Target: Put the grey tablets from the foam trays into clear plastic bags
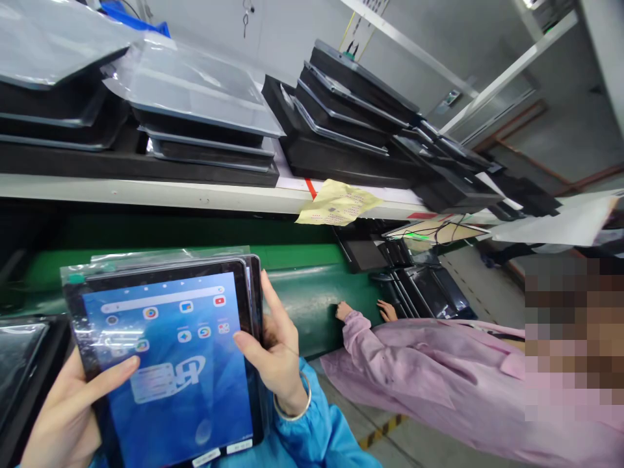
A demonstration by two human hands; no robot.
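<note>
A tablet (175,364) with a lit blue home screen and app icons is held up in front of me, tilted, with more film-covered tablets apparently stacked behind it. My left hand (73,403) grips its left edge, the thumb lying over the screen. On the opposite side my right hand (275,348) clasps the edge, thumb on the glass and fingers behind. Clear plastic film (160,257) sticks out past the top edge. White labels (238,446) sit along the bottom bezel.
Above a green work surface (312,292) runs a shelf with stacked tablets in black trays (209,146). A yellow paper (336,203) hangs from its edge. To the right a co-worker in a pink coat (414,364) works near black devices (429,292). Another black tray (29,370) lies at left.
</note>
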